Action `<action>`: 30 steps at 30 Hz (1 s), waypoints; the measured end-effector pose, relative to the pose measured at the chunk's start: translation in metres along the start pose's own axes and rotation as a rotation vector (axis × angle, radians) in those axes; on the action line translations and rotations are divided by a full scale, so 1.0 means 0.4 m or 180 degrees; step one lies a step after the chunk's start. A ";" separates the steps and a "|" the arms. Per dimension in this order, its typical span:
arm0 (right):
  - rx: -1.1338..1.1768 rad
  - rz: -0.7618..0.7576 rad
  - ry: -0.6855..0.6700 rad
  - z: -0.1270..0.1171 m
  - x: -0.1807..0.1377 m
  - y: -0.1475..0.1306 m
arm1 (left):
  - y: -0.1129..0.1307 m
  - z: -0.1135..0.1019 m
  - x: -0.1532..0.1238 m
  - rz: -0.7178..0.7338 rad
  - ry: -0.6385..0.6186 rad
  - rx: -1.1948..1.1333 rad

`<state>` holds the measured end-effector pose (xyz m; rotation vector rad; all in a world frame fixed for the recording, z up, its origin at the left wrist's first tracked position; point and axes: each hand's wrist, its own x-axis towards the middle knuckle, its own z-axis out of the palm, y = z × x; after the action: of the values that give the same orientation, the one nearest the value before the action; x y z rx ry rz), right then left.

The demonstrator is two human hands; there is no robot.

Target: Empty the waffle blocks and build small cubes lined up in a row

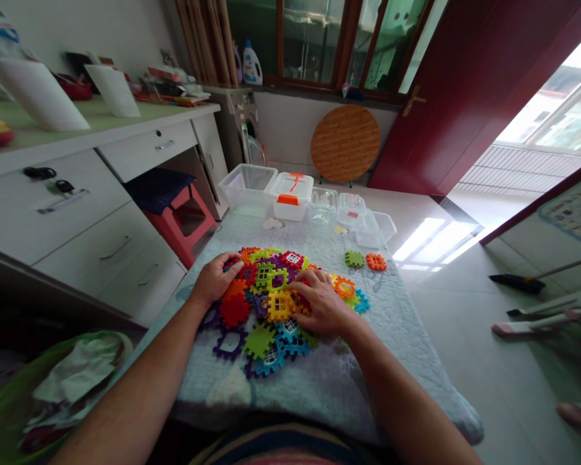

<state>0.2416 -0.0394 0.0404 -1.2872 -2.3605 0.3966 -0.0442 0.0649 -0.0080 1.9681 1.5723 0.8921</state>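
Note:
A heap of bright plastic interlocking tiles (280, 306) with toothed edges lies on the cloth-covered table, in red, yellow, green, orange, purple and blue. Some tiles have window-like grids. My left hand (217, 279) rests at the heap's left edge, thumb and fingers apart over red and dark tiles. Across the right side of the heap lies my right hand (320, 302), palm down, its thumb held away from the fingers. Tiles beneath both hands are partly hidden. Apart from the heap, a green tile (354, 259) and an orange tile (376, 261) lie to the right.
Along the table's far edge stand an open clear bin (248, 184), a lidded box with an orange latch (293, 197) and smaller clear containers (352, 209). A pink stool (179, 216) and white drawers (84, 206) are at left. A bag of cloth (77, 381) sits low left.

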 end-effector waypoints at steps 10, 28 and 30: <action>0.1436 0.0095 0.0432 -0.002 0.005 0.016 | 0.010 -0.002 -0.002 -0.0007 0.0042 -0.0002; 0.0295 0.0964 0.0214 -0.038 -0.046 0.153 | 0.012 -0.002 0.000 0.0031 0.0052 0.0028; 0.0202 0.0967 0.0237 -0.037 -0.044 0.149 | 0.014 -0.002 -0.001 0.0045 0.0061 0.0023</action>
<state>0.3007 -0.0220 0.0234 -1.6052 -2.0775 0.5011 -0.0411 0.0632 -0.0035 1.9835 1.5763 0.9144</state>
